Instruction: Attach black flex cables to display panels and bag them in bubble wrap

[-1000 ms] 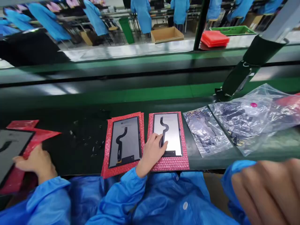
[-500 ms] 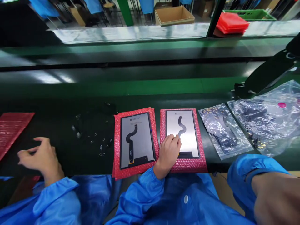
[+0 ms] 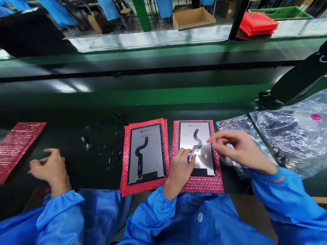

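On a pink bubble-wrap sheet (image 3: 187, 185) in front of me lies a silver LCD screen panel (image 3: 206, 156), its back facing up. A grey S-shaped flex cable (image 3: 197, 141) runs over it. My left hand (image 3: 179, 172) rests on the panel's lower left, thumb and fingers closed around the lower part of that cable. Above the panel's right edge is my right hand (image 3: 238, 149), thumb and index finger close together in a pinch. Whatever may be between those fingertips is too small to make out.
Left of mine, a second screen panel (image 3: 149, 160) lies on pink bubble wrap. Clear bags of parts (image 3: 293, 132) are on the right, below a black arm (image 3: 296, 80). A co-worker's hand (image 3: 52, 172) is at the left, near tiny scattered parts (image 3: 108, 160) and a red bubble-wrap sheet (image 3: 19, 146).
My right hand has come from the lower right corner to the panel's right edge, its fingers now pinched. My left hand stays at the cable. The view has shifted slightly.
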`<state>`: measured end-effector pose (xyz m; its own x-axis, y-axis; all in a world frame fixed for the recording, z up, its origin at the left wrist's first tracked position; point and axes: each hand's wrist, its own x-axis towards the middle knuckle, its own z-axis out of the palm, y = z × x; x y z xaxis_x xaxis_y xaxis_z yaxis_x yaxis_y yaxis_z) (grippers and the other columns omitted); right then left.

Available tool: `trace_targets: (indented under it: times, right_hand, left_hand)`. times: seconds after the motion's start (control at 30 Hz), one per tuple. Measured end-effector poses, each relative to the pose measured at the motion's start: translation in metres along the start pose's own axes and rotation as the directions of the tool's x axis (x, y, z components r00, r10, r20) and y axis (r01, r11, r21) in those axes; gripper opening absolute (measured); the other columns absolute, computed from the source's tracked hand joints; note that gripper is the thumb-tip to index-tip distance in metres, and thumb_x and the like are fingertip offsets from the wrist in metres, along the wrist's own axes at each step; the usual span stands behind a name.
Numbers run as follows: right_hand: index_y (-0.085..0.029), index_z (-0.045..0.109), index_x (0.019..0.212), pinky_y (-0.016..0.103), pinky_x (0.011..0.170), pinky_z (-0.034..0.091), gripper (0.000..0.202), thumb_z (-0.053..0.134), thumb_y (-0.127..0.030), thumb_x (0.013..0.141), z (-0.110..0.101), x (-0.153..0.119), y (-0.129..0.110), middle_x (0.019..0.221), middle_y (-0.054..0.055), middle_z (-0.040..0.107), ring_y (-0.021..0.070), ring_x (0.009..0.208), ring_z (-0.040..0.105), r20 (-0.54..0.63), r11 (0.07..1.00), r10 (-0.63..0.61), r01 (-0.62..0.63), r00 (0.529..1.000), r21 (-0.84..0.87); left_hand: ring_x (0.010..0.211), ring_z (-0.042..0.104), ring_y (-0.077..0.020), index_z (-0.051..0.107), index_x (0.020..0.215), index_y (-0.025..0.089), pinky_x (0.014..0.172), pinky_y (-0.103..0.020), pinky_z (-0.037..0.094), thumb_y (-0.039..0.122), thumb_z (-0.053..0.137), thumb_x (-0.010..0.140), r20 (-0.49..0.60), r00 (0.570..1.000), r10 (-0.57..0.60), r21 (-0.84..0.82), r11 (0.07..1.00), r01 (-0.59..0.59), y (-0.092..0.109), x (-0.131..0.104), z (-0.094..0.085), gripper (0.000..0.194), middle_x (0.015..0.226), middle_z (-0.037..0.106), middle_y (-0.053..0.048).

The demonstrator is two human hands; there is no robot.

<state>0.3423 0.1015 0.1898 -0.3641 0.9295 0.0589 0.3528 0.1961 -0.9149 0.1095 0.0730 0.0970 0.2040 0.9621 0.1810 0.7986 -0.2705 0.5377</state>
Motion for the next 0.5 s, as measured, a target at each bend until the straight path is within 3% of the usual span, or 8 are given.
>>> trace_targets:
  times: [0.1, 0.2, 0.37, 0.5]
  right_hand:
    - [-0.02, 0.073, 0.111, 0.03, 0.062, 0.047, 0.024, 0.066, -0.041, 0.1, 0.02, 0.027, 0.037, 0.072, 0.0, 0.069, 0.0165, 0.063, 0.064, -0.02, 0.978, 0.08, -0.083, 0.997, -0.194]
    - [-0.019, 0.07, 0.105, 0.032, 0.063, 0.042, 0.025, 0.069, -0.043, 0.097, 0.04, 0.039, 0.059, 0.073, 0.001, 0.072, 0.0213, 0.068, 0.069, -0.044, 0.879, 0.205, -0.204, 0.978, -0.432]
    - [-0.017, 0.062, 0.124, 0.034, 0.063, 0.04, 0.051, 0.07, -0.057, 0.094, 0.057, 0.035, 0.054, 0.084, 0.009, 0.078, 0.0335, 0.085, 0.076, -0.056, 0.713, 0.354, -0.308, 0.933, -0.629]
    - [-0.017, 0.058, 0.128, 0.034, 0.064, 0.04, 0.047, 0.067, -0.051, 0.096, 0.06, 0.032, 0.048, 0.085, 0.011, 0.078, 0.0355, 0.088, 0.077, -0.043, 0.667, 0.345, -0.277, 0.938, -0.691]
  left_hand:
    - [0.077, 0.066, -0.0182, 0.07, 0.101, 0.019, 0.072, -0.031, 0.048, 0.019, 0.072, 0.094, 0.036, 0.997, -0.068, -0.002, 0.998, 0.068, 0.004, 0.003, -0.003, 0.006, 0.085, 0.068, -0.001]
    - [0.076, 0.065, -0.0175, 0.07, 0.101, 0.019, 0.07, -0.03, 0.045, 0.019, 0.073, 0.093, 0.077, 0.989, -0.127, 0.0, 0.992, 0.127, 0.008, 0.007, -0.006, 0.009, 0.081, 0.066, 0.001]
    - [0.078, 0.065, -0.018, 0.07, 0.108, 0.021, 0.071, -0.03, 0.043, 0.022, 0.074, 0.093, 0.127, 0.975, -0.181, -0.001, 0.983, 0.183, 0.013, 0.013, -0.009, 0.016, 0.082, 0.066, 0.001]
    - [0.078, 0.065, -0.0178, 0.071, 0.109, 0.021, 0.068, -0.03, 0.042, 0.023, 0.074, 0.093, 0.149, 0.968, -0.2, -0.005, 0.979, 0.203, 0.016, 0.015, -0.01, 0.016, 0.083, 0.066, 0.001]
